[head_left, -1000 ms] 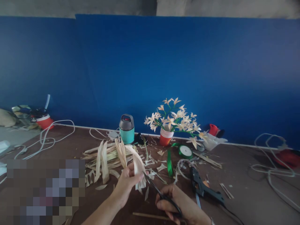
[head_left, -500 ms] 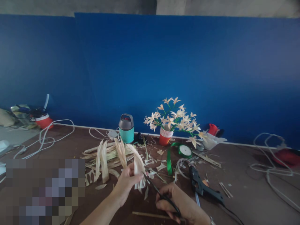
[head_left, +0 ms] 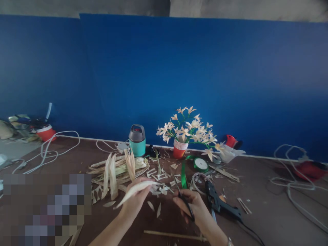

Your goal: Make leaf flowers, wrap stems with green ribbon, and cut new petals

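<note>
Pinched in my left hand [head_left: 135, 200] is a pale dried husk strip [head_left: 137, 189], which now lies curved back over the fingers toward the wrist. My right hand [head_left: 197, 206] grips black-handled scissors [head_left: 186, 201], their blades spread and pointing up and left, a little right of the strip. Small cut husk scraps [head_left: 159, 210] are scattered on the brown tabletop [head_left: 261, 225] beneath and beyond both hands. A heap of long husk strips [head_left: 112, 174] lies just past my left hand. Below the hands rests a thin stick [head_left: 171, 234].
Right of my right hand lies a black glue gun [head_left: 222, 205] with its cord. Behind stand a red cup [head_left: 180, 152] of husk flowers [head_left: 197, 131], a green ribbon spool [head_left: 201, 165] and a teal container [head_left: 137, 147]. White cables [head_left: 289, 181] loop at the right.
The husk strip has gone from hanging upright at the scissors to lying back over my left hand. The scissors have moved up and away from it, blades opened wider.
</note>
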Motion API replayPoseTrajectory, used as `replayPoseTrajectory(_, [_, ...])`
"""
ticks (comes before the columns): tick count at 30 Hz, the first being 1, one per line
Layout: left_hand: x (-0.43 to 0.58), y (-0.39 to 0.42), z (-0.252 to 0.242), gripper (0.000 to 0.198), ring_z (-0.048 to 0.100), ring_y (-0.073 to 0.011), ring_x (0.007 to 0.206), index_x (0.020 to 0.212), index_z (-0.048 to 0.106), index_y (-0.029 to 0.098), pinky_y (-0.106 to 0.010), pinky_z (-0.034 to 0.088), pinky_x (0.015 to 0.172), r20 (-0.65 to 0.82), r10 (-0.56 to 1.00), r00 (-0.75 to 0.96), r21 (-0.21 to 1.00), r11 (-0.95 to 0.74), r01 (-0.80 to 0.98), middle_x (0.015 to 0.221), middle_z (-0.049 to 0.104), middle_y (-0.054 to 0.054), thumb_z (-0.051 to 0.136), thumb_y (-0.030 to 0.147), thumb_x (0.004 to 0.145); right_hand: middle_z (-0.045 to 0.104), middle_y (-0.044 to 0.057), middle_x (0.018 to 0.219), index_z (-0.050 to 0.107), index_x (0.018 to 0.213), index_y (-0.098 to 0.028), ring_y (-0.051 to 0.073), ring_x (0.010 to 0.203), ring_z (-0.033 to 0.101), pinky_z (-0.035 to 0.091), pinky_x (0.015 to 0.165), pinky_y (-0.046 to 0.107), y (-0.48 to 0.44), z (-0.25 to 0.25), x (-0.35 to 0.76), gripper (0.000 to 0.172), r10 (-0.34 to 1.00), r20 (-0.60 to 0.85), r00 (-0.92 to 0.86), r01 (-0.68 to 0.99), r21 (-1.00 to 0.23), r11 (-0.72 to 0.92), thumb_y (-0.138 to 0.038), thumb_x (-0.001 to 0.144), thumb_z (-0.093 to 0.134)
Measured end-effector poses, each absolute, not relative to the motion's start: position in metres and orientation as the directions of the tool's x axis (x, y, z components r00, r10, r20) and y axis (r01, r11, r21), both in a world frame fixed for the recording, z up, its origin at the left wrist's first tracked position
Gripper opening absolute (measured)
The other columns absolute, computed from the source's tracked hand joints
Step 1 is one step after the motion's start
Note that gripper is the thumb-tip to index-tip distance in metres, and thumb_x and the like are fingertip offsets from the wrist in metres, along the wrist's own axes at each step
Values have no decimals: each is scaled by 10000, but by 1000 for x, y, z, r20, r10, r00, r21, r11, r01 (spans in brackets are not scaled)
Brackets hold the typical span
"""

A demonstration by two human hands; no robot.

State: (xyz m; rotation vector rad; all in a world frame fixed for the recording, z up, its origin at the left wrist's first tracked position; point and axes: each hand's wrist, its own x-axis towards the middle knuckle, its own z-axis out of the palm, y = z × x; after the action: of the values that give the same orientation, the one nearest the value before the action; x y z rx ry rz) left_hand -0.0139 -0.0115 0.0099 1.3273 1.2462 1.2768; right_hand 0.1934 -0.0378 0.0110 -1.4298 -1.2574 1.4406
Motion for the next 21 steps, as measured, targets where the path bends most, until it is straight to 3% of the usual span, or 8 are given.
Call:
replayPoseTrajectory(5, [-15,-9,4,268,582,-183,632,702,693,142,-253,450,599,-21,979,-202,990,-8,-140,633,662,-32,693,410,698,447,-88,389,570,800,-146,49,296,357,277,317,170,-36,5,195,568,971,-222,-92,101,-972,-213,-653,571,684])
replayPoseTrajectory(10, [-10,-7,2,311,576,-151,578,729,671,121,-232,464,519,-147,954,-261,919,34,-394,618,636,-14,777,385,602,537,-47,523,581,841,-145,77,432,485,358,400,174,-43,8,191,577,898,-326,-296,113,-945,-306,-619,546,729])
replayPoseTrajectory(13, [-6,-10,4,310,573,-138,555,721,661,123,-215,457,481,-182,943,-279,904,49,-424,610,629,-3,797,359,575,580,-14,635,595,901,-135,90,551,536,376,477,174,-49,11,189,557,852,-323,-413,153,-946,-285,-581,596,729])
replayPoseTrajectory(16, [-4,-13,4,278,559,-124,526,700,650,127,-207,444,477,-163,953,-254,918,52,-394,590,625,4,777,358,611,554,-24,629,595,946,-131,78,542,495,340,468,168,-51,11,187,567,826,-340,-449,189,-940,-284,-570,613,730])
replayPoseTrajectory(21, [1,-17,4,256,598,-147,583,737,659,125,-230,467,558,-154,971,-182,916,71,-394,635,661,-14,752,347,649,471,-54,615,591,885,-138,48,502,404,325,462,165,-53,11,181,521,814,-282,-508,71,-955,-287,-547,606,753])
